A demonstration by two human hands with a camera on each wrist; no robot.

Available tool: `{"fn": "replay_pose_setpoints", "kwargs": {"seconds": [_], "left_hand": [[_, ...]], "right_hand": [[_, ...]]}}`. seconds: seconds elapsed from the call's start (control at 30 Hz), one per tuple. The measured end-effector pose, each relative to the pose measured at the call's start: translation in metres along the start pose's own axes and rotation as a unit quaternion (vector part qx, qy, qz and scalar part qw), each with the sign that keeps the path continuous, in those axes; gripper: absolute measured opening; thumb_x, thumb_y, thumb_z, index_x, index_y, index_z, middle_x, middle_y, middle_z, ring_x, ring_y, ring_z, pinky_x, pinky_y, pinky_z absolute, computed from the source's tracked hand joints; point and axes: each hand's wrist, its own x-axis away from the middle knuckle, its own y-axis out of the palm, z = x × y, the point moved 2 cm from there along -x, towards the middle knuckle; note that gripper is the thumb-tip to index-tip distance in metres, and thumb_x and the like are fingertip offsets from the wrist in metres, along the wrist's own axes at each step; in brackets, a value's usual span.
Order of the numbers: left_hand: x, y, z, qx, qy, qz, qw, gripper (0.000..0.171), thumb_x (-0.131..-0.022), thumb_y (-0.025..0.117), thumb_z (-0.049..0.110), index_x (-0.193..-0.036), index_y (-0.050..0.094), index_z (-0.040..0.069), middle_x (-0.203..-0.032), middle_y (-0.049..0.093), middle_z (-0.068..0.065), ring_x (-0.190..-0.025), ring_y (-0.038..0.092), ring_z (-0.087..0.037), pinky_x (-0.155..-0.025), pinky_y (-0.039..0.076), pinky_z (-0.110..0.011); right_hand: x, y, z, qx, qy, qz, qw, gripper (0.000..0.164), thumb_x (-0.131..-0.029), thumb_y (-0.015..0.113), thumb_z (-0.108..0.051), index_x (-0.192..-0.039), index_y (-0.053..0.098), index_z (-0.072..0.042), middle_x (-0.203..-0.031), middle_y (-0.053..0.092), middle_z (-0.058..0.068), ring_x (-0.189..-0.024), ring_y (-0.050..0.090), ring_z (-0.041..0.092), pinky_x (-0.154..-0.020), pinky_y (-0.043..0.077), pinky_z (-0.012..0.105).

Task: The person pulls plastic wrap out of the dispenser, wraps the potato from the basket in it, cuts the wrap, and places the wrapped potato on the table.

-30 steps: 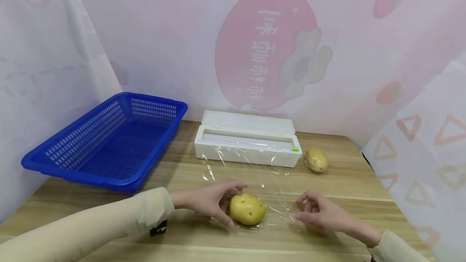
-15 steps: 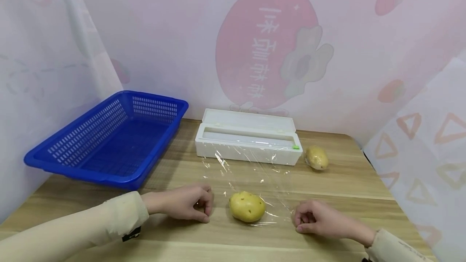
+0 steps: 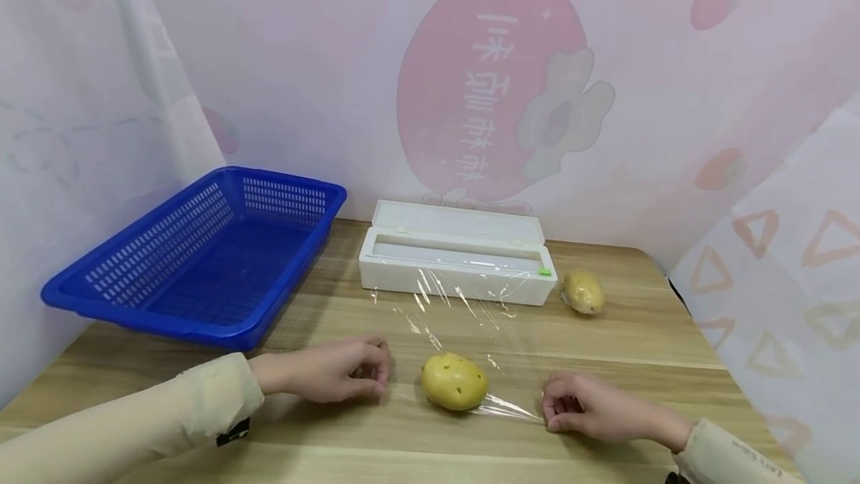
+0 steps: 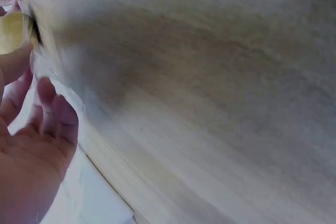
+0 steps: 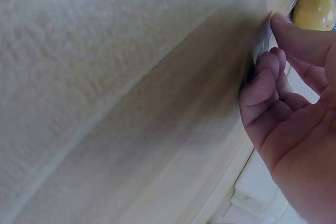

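A yellow potato sits on a sheet of clear plastic wrap that runs from the white wrap box toward the front of the table. My left hand pinches the sheet's near left corner, left of the potato. On the other side, my right hand pinches the near right corner, with thumb and fingers curled. Bright creases stretch from the potato to the right fingertips. The right wrist view also shows the potato beyond my thumb.
The wrap box stands at the back with its lid up and a green slider at its right end. Beside it lies another potato, covered in film. A blue plastic basket occupies the left of the wooden table.
My left hand has left the potato, moved left and taken hold of the wrap. The right hand has lowered slightly, its fingers now curled on the film. The near edge looks tauter.
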Motion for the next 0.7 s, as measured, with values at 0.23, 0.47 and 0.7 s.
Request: {"fn": "replay_pose_setpoints", "kwargs": {"seconds": [0.23, 0.47, 0.7], "left_hand": [[-0.007, 0.000, 0.009, -0.106, -0.050, 0.110, 0.9870, 0.026, -0.095, 0.068, 0.028, -0.113, 0.060, 0.010, -0.114, 0.056, -0.001, -0.101, 0.058, -0.015, -0.086, 0.051, -0.035], [-0.035, 0.015, 0.032, -0.194, -0.013, 0.059, 0.9792, 0.112, -0.069, 0.079, 0.065, -0.152, 0.028, 0.011, -0.149, 0.035, -0.012, -0.134, 0.037, -0.025, -0.105, 0.037, -0.045], [-0.055, 0.029, 0.035, -0.221, 0.068, 0.043, 0.9719, 0.111, -0.070, 0.086, 0.051, -0.156, 0.023, 0.022, -0.151, 0.028, -0.014, -0.134, 0.036, -0.029, -0.097, 0.045, -0.045]], "right_hand": [[0.001, -0.004, 0.006, -0.083, 0.010, -0.017, 0.996, 0.007, -0.094, 0.068, -0.017, -0.090, 0.062, -0.019, -0.083, 0.057, -0.008, -0.073, 0.050, 0.000, -0.059, 0.047, 0.021], [0.000, -0.008, 0.011, -0.140, 0.022, -0.038, 0.989, 0.008, -0.093, 0.068, -0.011, -0.088, 0.062, -0.015, -0.081, 0.058, -0.003, -0.068, 0.049, -0.002, -0.056, 0.044, 0.017], [-0.001, -0.009, 0.006, -0.203, 0.036, -0.054, 0.977, 0.007, -0.093, 0.065, -0.005, -0.088, 0.062, -0.008, -0.074, 0.057, 0.007, -0.064, 0.050, -0.001, -0.053, 0.045, 0.017]]}}
